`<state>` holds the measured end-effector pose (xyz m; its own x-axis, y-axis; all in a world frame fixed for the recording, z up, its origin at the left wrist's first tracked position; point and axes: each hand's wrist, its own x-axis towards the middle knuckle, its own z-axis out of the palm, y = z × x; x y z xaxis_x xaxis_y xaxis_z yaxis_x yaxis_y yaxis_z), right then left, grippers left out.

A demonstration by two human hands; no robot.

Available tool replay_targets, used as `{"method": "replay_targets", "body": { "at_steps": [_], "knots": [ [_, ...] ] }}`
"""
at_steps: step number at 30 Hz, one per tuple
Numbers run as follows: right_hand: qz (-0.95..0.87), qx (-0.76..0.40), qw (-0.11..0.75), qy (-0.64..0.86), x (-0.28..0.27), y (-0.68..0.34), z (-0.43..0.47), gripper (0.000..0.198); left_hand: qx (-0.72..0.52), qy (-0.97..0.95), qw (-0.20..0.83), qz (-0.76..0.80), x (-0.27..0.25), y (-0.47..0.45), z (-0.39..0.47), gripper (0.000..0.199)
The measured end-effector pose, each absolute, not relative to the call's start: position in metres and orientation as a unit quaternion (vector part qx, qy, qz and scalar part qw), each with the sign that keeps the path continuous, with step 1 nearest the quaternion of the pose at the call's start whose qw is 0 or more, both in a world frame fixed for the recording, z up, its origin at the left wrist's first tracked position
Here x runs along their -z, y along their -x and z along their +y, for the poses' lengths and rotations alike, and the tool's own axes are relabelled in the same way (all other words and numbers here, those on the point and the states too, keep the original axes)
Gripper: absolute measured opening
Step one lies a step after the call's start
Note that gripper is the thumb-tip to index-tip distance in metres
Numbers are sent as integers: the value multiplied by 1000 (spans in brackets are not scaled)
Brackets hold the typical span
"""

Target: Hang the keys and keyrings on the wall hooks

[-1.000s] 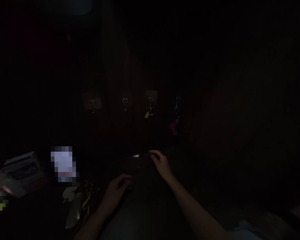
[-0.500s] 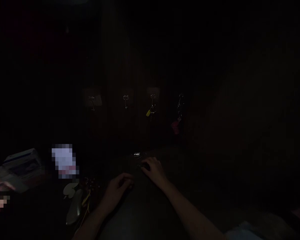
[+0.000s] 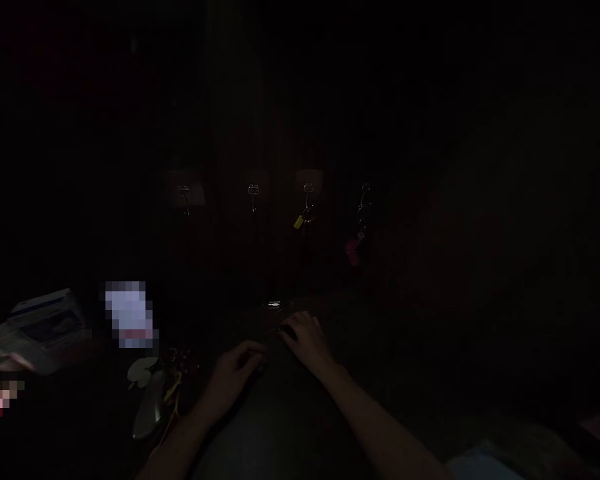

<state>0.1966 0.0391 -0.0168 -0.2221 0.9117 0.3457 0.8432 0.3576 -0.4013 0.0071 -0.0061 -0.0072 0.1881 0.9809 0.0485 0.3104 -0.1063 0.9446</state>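
The scene is very dark. My right hand point(image 3: 305, 339) is over the dark tabletop point(image 3: 265, 433), thumb and fingers closed around a small glinting thing point(image 3: 276, 329) too dim to name. Just beyond it lies a shiny metal piece point(image 3: 274, 305), perhaps a hook. My left hand point(image 3: 236, 370) rests lower and to the left, its fingers curled in toward the thumb; whatever they may hold is hidden. A narrow gap separates the two hands.
Metal hooks point(image 3: 253, 193) line the wall ahead. Keys with a yellow tag point(image 3: 299, 222) and a pink tag point(image 3: 353, 253) hang at right. On the left are a box point(image 3: 50, 323), a blurred bright screen point(image 3: 129, 313), a pale heart-shaped piece point(image 3: 143, 371) and a glossy oblong thing point(image 3: 149, 408).
The view has shifted slightly, so the hooks and left-hand items appear a little higher. Both hands keep nearly the same pose and place on the table.
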Motion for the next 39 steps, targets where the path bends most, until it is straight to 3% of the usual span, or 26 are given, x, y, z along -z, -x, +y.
{"method": "replay_targets", "body": {
  "at_steps": [4,13,23,39],
  "knots": [
    [-776,-106,310,539,15,-196,38,16,-398,-632,429,507,6,-7,-7,26],
    [-640,-368,457,496,0,-181,34,19,-454,-634,348,520,14,-4,-1,34],
    [-542,-541,487,420,-1,-171,30,25,-424,-632,440,476,4,-7,-5,35],
    [-544,-558,457,428,1,-165,30,23,-431,-595,481,479,-5,-6,-4,43]
  ]
}}
